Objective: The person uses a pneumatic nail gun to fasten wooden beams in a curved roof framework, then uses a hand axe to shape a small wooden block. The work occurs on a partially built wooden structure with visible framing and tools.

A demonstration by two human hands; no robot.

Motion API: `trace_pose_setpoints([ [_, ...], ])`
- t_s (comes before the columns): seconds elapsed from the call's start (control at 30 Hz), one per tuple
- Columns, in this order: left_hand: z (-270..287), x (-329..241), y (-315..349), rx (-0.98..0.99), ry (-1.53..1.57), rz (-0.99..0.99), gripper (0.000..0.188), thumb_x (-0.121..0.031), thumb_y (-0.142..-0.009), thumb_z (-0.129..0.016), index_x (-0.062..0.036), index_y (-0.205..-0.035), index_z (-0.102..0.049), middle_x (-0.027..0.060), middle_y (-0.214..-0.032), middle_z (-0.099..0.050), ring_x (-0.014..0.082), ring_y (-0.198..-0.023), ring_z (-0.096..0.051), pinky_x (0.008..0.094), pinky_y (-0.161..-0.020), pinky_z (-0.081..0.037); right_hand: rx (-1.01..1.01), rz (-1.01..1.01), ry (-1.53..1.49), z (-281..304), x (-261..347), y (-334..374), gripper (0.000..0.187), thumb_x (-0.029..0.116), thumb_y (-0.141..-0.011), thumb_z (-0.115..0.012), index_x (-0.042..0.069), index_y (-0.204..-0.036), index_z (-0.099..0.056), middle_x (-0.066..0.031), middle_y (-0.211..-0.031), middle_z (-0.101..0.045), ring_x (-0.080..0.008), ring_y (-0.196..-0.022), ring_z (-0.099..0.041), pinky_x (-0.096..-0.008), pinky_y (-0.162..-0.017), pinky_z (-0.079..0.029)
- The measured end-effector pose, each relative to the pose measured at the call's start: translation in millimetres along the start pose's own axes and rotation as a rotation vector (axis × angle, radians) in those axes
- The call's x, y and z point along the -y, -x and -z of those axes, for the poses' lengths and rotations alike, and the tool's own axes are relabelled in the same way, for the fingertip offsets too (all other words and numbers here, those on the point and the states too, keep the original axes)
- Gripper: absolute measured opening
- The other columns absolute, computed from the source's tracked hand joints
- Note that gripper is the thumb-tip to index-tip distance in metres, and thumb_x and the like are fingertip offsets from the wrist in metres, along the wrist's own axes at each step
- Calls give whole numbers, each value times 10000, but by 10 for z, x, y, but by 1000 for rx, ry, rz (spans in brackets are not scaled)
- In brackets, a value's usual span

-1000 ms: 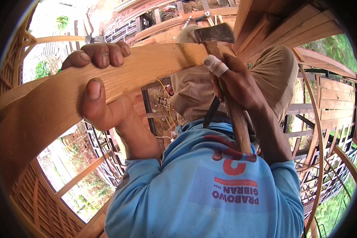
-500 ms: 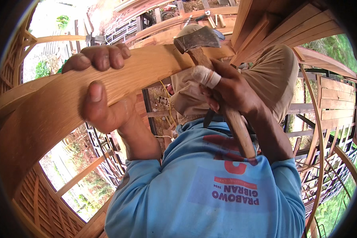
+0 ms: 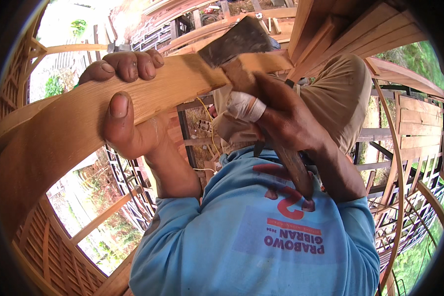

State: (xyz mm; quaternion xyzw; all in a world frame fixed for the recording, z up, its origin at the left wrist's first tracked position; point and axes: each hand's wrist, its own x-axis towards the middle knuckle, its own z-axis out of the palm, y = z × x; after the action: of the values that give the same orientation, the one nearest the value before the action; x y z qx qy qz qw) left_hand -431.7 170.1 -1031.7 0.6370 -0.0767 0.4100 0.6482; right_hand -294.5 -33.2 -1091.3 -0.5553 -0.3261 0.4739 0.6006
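Observation:
A long, curved wooden plank [image 3: 175, 74] crosses from the lower left to the upper middle, before my body. My left hand [image 3: 133, 123] grips it, thumb on the near face and fingers over the far edge. In my right hand [image 3: 286, 111] is the wooden handle of a hatchet [image 3: 238, 42], its butt end pointing down toward my shirt. A white wrapping [image 3: 245, 106] covers one right-hand finger. The hatchet's dark, broad head lies over the plank near its right end; whether the edge touches the wood, I cannot tell.
Beyond the plank's right end stand several tall boards [image 3: 350, 42]. My bent knee [image 3: 343, 81] is beside the right forearm. Open wooden framing [image 3: 103, 217] and a lattice surround me, with ground showing through gaps. A yellow cord [image 3: 213, 133] hangs behind the left wrist.
The hatchet's head has shifted left and turned, showing a broader face. My right hand has moved slightly left with it. The plank and my left hand have hardly moved.

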Motion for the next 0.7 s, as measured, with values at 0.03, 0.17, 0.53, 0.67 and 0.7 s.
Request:
trace_pose_setpoints([
  [0.03,-16,-4,0,-19,4,-4,369,-238,-902,-587,-84,-1237,-562,107,-1023,-566,256,-961,-562,508,-956,-424,-54,92,131,43,-7,-9,400,356,-979,-656,-9,-1126,-582,-168,-903,-668,-333,-775,-672,-406,-654,-499],
  [0.17,-18,-5,26,-40,-6,-3,365,-226,-898,-583,-84,-1234,-563,109,-1022,-572,262,-965,-563,520,-960,-417,-295,467,668,129,2,-12,275,202,-921,-681,47,-1120,-573,-220,-987,-665,-408,-836,-661,-478,-679,-515],
  [0.53,-14,34,-4,-99,12,9,361,-246,-892,-532,-95,-1212,-604,100,-1009,-580,271,-947,-550,534,-962,-411,-190,444,1046,357,-226,-245,310,95,-778,-698,42,-1051,-560,-160,-858,-622,-402,-826,-645,-489,-679,-503],
  [0.67,23,-37,15,-94,-33,17,361,-245,-885,-539,-102,-1210,-606,100,-1006,-583,269,-946,-555,530,-960,-413,-143,470,980,302,-144,-145,309,90,-800,-689,39,-1076,-560,-168,-866,-632,-414,-838,-644,-496,-686,-501],
  [0.7,24,-38,15,-95,-46,17,363,-246,-885,-540,-102,-1211,-605,100,-1005,-583,269,-945,-556,529,-959,-414,-138,484,964,291,-175,-136,314,91,-802,-689,37,-1082,-560,-168,-866,-634,-419,-839,-644,-499,-686,-500],
])
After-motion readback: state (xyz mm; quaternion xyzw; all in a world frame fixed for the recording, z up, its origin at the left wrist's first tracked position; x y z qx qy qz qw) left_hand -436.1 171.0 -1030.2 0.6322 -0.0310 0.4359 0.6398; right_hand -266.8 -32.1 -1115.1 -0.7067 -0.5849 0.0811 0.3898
